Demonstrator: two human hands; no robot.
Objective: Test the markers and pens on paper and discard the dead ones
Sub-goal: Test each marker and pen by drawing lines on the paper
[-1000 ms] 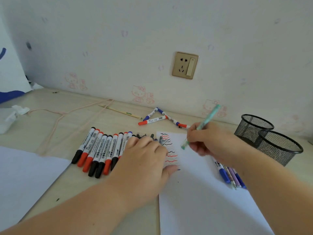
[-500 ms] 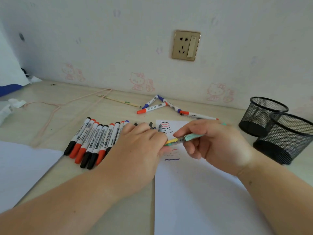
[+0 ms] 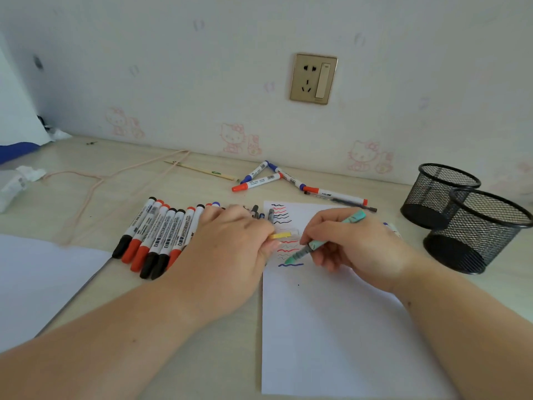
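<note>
Pale worktop [image 3: 86,197] beneath a papered wall: right hand [image 3: 354,243] gripped an uncapped teal pen [image 3: 326,235], tip on the paper [image 3: 331,327] below many squiggles; left hand [image 3: 230,249] pinched its yellow cap [image 3: 281,235]; capped markers [image 3: 161,232] apparently awaited testing.

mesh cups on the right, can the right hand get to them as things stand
Probably yes. The two mesh cups stand just beyond the right hand with bare desk between. But that hand is gripping the teal pen, so it couldn't grasp a cup.
</note>
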